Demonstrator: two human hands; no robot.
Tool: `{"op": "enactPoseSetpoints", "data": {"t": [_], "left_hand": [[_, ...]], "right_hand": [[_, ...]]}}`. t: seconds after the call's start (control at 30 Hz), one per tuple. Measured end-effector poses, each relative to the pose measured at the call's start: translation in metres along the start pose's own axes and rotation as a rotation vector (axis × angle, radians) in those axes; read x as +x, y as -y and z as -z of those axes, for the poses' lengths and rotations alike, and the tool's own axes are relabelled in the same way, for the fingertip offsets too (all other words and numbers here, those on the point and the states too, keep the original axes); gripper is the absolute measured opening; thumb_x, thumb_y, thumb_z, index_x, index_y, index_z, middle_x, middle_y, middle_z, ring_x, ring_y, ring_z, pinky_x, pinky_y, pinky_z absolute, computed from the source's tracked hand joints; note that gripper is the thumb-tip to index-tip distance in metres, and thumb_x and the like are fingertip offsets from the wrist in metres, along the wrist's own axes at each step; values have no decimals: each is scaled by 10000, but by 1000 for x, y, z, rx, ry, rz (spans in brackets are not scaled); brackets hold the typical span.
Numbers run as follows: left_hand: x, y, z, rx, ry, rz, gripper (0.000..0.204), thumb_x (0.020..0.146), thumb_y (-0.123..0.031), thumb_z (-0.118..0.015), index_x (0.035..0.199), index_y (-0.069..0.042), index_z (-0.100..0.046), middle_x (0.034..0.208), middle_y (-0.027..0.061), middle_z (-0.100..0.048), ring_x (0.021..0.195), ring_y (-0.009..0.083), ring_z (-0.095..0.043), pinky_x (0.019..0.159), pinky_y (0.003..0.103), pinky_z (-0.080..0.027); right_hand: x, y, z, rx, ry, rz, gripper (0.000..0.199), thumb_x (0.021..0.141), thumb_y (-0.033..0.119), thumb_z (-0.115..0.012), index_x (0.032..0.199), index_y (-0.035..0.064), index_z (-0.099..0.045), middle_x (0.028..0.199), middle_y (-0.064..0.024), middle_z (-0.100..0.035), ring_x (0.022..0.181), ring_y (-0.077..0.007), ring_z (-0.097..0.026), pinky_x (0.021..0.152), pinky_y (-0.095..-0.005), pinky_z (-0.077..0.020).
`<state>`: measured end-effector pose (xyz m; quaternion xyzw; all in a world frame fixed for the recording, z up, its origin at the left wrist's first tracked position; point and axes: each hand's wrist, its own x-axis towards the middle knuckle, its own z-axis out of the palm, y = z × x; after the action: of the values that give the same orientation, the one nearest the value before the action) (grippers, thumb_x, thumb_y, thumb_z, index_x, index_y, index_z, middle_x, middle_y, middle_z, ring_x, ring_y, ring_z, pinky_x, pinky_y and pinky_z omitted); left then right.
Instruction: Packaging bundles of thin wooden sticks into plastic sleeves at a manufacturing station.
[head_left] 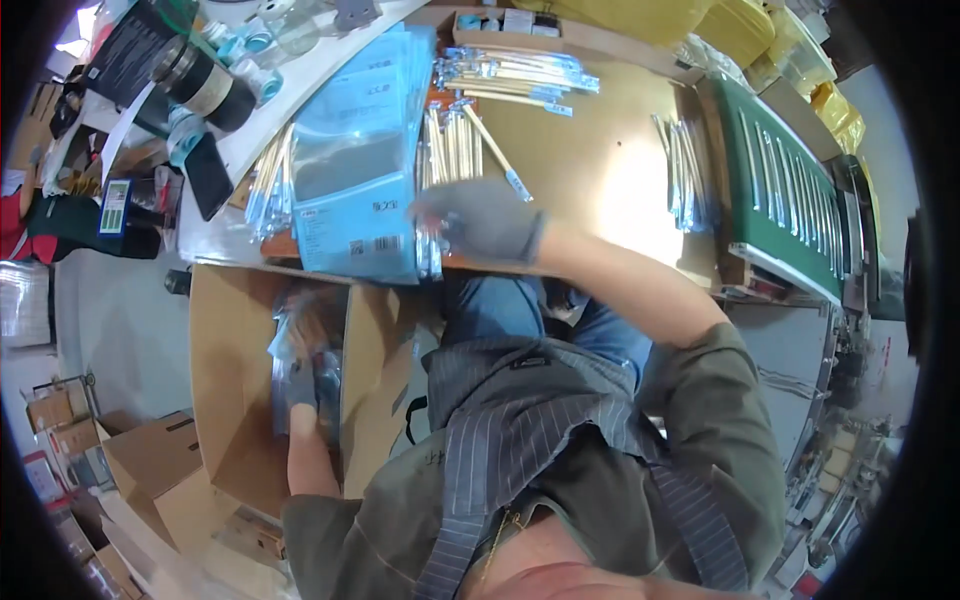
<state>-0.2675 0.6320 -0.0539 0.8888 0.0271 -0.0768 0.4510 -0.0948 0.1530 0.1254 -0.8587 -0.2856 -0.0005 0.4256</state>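
My left hand (302, 380), in a grey half-finger glove, is down inside a tall cardboard box (228, 370). Clear plastic packets (283, 340) lie around its fingers, which are too blurred to read. My right hand (482, 220), gloved the same way, is over the table's near edge at the right border of a stack of light-blue printed bags (350, 235). Its fingers are curled inward, and what they hold, if anything, is hidden. Partly under this hand lies a bundle of thin wrapped sticks (450, 145). One loose wrapped stick (495, 150) points toward its wrist.
More wrapped sticks (515, 75) lie at the far side, with bundles at left (270, 185) and right (682, 170). A green board (775, 180) holding a row of sticks stands right. A phone (207, 175) and black-banded jar (205, 85) sit left. Another person's sleeve (90, 228) shows far left.
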Motion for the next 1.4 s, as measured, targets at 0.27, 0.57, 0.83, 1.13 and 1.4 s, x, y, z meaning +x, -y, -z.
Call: {"op": "enactPoseSetpoints", "data": {"t": [0.27,0.57,0.83,1.13,1.4], "left_hand": [[102,-25,-41,439,330,579,306,876,-253,-513,1008,-7,-639,1010,184,-632,951,272,-597,832,380,-470],[190,-333,-83,-116,19,-234,342,900,-183,-569,1185,5,-568,1009,103,-644,920,148,-617,808,276,-474],[283,-442,-272,-1177,567,194,325,879,-317,-620,1016,-22,-601,837,50,-615,779,125,-608,693,254,-507],[241,-411,-294,-1035,610,138,300,854,-175,-605,1070,30,-638,918,100,-661,772,173,-640,691,281,-515],[218,-408,-257,-962,594,181,292,859,-150,-580,1069,50,-614,900,124,-656,802,212,-654,717,303,-522]], "right_hand": [[46,-255,107,-1198,-347,-254,230,772,129,-544,998,94,-570,1002,-148,-626,869,-335,-620,721,-445,-490],[65,-217,163,-896,-50,-328,298,788,174,-581,1061,67,-524,1013,-150,-627,883,-375,-616,754,-462,-490],[-13,-131,151,773,-117,-544,262,894,174,-582,1050,-35,-606,984,-87,-645,850,-147,-612,739,-306,-493],[-83,-116,91,1233,-523,-760,297,905,229,-599,1066,-19,-627,925,-69,-658,800,-139,-622,714,-268,-500],[-72,-103,93,917,-581,-788,381,925,354,-548,1078,19,-645,774,-17,-553,692,-109,-519,641,-252,-447]]}}
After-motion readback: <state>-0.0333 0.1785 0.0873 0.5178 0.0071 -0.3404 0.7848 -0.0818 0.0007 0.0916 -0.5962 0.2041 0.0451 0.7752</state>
